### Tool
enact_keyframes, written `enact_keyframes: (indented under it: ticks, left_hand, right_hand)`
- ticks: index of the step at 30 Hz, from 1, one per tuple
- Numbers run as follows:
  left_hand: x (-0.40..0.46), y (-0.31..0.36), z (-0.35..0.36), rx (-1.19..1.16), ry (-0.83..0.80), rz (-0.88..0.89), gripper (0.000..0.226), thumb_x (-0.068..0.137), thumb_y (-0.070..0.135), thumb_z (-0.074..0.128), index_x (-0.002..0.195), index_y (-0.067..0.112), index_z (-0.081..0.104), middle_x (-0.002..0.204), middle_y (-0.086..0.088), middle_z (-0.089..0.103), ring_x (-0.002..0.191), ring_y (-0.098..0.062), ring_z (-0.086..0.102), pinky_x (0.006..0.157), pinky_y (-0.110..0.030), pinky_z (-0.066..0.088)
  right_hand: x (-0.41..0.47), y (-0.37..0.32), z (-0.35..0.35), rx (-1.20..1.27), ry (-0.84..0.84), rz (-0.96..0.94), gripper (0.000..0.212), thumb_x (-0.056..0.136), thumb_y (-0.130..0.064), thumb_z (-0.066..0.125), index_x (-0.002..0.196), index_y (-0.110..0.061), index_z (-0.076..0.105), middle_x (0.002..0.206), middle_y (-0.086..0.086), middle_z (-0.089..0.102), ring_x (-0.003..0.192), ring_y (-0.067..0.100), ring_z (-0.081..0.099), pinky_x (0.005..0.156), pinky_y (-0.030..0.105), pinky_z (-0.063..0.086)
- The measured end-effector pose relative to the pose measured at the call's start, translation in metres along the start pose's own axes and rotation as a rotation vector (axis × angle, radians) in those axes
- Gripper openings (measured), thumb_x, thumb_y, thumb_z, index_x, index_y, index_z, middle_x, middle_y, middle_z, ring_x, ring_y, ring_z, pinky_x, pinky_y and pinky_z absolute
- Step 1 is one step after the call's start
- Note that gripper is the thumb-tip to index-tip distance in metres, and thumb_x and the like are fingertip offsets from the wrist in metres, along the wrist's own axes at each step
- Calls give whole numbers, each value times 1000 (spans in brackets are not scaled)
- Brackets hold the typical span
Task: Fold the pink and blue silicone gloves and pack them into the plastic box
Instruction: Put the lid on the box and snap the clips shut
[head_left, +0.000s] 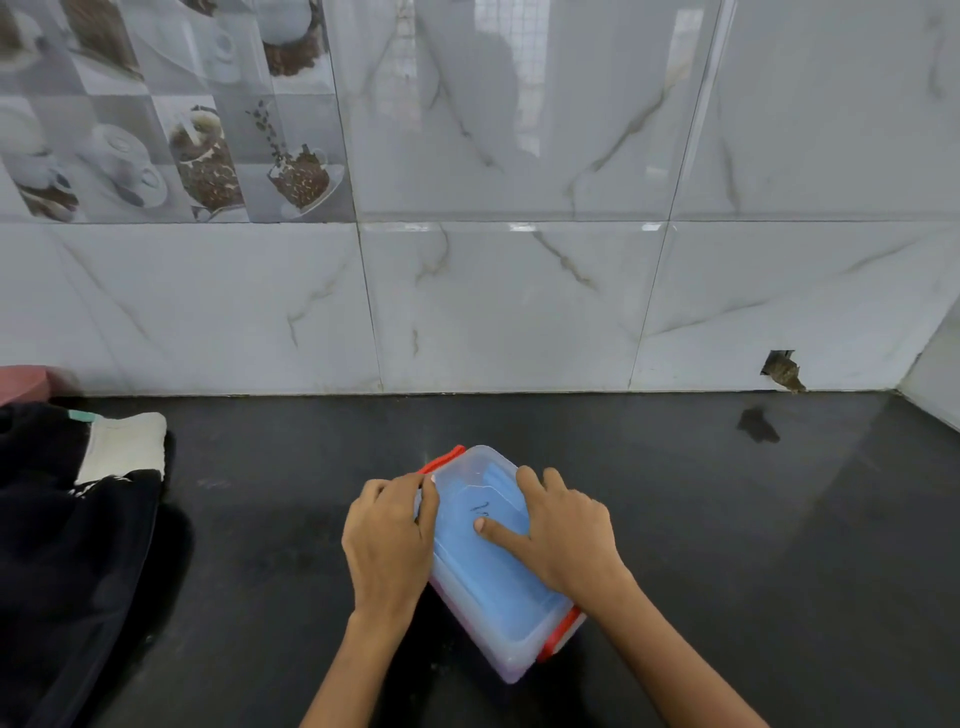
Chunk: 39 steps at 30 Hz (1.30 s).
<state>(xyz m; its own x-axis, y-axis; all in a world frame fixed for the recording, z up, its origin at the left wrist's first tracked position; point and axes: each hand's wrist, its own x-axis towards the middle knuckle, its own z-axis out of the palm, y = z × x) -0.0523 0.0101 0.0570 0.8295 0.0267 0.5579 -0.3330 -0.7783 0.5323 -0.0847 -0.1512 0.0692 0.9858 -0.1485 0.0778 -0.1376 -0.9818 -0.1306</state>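
One plastic box (496, 587) sits on the black countertop (701, 519), angled w/ its long axis running from far-left to near-right, translucent lid on. Two red latches: one at the far-left end (442, 459), one at the near-right end (562, 635). Thru the lid, blue glove (488, 566) material fills most of the inside; a thin pinkish-purple tint shows along the near lower edge of the box, can't tell if that's the pink glove. Two hands on the box. Left hand (387, 540) is at the left side, fingers curled over the lid edge near the far latch, gripping the rim. Right hand (563, 535) lies on top of the lid, fingers spread & fairly straight, thumb pointing left across the lid, pressing down. At the left edge of the counter: one dark cloth (67, 561) w/ one white cloth (124, 447) lying on it. Marble-look tiles (519, 291) on the wall behind, one broken hole (783, 370) low on the right.
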Motion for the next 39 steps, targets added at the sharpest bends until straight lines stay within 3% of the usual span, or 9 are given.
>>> enact_keyframes:
  ticks: [3, 7, 10, 13, 16, 20, 24, 30, 39]
  left_hand:
    - [-1, -5, 1, -53, -38, -122, 15, 92, 17, 54, 80, 15, 64, 74, 4, 61, 71, -18, 57, 58, -35, 48]
    - [-13, -4, 4, -292, -240, -339, 23, 94, 19, 46, 115, 22, 56, 106, 7, 60, 93, -13, 57, 83, -33, 49]
    - [-16, -5, 3, -451, -403, -403, 35, 97, 16, 41, 130, 27, 45, 115, 10, 52, 98, -10, 55, 89, -30, 45]
    - [-13, -9, 2, -759, -507, -594, 40, 99, 21, 42, 138, 30, 38, 131, 5, 50, 112, -16, 57, 96, -41, 50]
    - [-10, -19, 6, -976, -513, -751, 43, 95, 24, 52, 136, 34, 41, 127, -1, 56, 107, -24, 63, 85, -46, 56]
    - [-14, -30, 12, -1336, -667, -931, 60, 71, 32, 74, 126, 19, 53, 122, -19, 63, 103, -39, 65, 84, -58, 53]
    - [-21, -28, 16, -1618, -898, -1031, 77, 44, 29, 90, 113, 8, 60, 106, -24, 68, 86, -39, 70, 65, -47, 56]
    - [-26, -33, 24, -1714, -946, -965, 58, 44, 31, 90, 96, 9, 75, 102, -20, 70, 84, -36, 70, 66, -46, 57]
    - [-29, -30, 32, -1743, -919, -934, 57, 44, 39, 90, 93, 12, 76, 99, -17, 72, 82, -33, 71, 69, -44, 58]
  right_hand:
    - [-11, -11, 7, 16, 9, 167, 68, 81, -78, 24, 118, -25, 45, 90, 1, 47, 69, 17, 47, 59, 28, 38]
    - [-20, -22, 10, 38, -6, 284, 61, 87, -71, 21, 106, -22, 52, 74, -2, 43, 60, 13, 41, 44, 24, 22]
    - [-19, -16, 12, 108, 4, 213, 52, 91, -65, 23, 113, -23, 45, 84, -3, 49, 66, 14, 47, 53, 25, 36]
    - [-11, 0, 17, 677, 16, 20, 32, 94, -42, 44, 122, -35, 28, 123, -1, 41, 94, 16, 59, 80, 34, 54]
    - [0, 18, 26, 1408, -126, 71, 70, 88, -11, 57, 134, -39, 13, 126, -13, 42, 102, 12, 60, 71, 22, 57]
    - [3, 25, 53, 1930, -505, 189, 99, 58, -29, 74, 144, -19, 26, 132, 18, 53, 112, 39, 59, 86, 51, 53]
    - [1, 19, 62, 2083, -642, 209, 112, 45, -31, 87, 141, -10, 33, 127, 23, 55, 101, 37, 62, 73, 46, 55]
    - [2, 20, 64, 2077, -642, 208, 115, 43, -36, 90, 141, -11, 36, 119, 19, 61, 94, 33, 67, 68, 43, 57]
    - [2, 33, 58, 1915, -539, 172, 68, 75, -34, 60, 137, -14, 39, 121, 15, 63, 101, 29, 66, 74, 39, 56]
